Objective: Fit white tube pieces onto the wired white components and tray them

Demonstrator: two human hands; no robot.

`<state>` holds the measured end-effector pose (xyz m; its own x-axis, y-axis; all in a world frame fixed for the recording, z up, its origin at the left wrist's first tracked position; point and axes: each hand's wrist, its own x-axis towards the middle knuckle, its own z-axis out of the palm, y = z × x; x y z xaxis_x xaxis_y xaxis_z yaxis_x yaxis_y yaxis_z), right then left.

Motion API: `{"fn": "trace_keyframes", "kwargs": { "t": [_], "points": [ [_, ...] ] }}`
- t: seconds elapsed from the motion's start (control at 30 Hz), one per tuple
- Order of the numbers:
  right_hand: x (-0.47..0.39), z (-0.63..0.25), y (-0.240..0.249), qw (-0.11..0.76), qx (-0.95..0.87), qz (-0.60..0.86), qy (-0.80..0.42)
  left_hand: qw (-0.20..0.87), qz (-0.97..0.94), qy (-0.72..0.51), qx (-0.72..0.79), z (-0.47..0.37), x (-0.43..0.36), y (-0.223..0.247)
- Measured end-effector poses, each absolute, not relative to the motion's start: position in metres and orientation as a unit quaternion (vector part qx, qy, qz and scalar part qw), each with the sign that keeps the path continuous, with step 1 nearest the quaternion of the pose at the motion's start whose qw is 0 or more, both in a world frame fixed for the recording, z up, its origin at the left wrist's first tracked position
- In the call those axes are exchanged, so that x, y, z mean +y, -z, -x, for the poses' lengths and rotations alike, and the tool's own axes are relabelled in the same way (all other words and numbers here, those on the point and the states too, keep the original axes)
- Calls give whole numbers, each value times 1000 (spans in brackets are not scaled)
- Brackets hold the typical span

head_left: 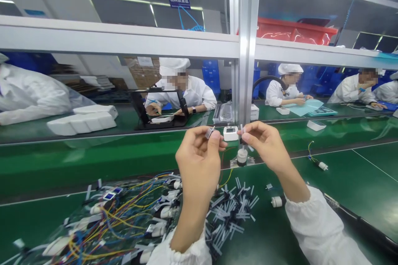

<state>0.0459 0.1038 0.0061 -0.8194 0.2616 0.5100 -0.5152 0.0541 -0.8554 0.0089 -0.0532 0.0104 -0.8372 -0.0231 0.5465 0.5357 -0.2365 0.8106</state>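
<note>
Both hands are raised close together in front of the metal post. My left hand (pixel 200 157) pinches a small flat grey part (pixel 209 133) between thumb and fingers. My right hand (pixel 267 145) pinches a small dark piece with a pale upright strip (pixel 241 129). Just below its fingertips is a white cylinder with a black base (pixel 242 156); whether it hangs from the hand or stands by the post, I cannot tell. Under my left forearm lie white parts with coloured wires (pixel 102 219). Between the forearms is a pile of small black pieces with pale strips (pixel 231 211).
A metal post (pixel 248 49) and shelf (pixel 124 39) rise ahead. A white device (pixel 230 133) sits on the green line behind my hands. Near my right sleeve lie a white cylinder (pixel 277 201) and a black tube (pixel 357 219). Co-workers in white sit opposite.
</note>
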Motion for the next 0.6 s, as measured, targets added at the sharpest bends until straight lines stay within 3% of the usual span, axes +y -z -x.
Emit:
{"fn": "trace_keyframes", "kwargs": {
  "t": [0.23,0.47,0.6],
  "points": [
    [102,-41,-2,277,-659,-132,-686,47,299,752,-586,-18,-46,-7],
    [104,-46,-9,321,-629,-90,-702,57,294,748,-592,-16,-48,-7],
    [107,-51,-12,305,-624,-75,-716,74,302,741,-595,-14,-51,-11]
  ]
}}
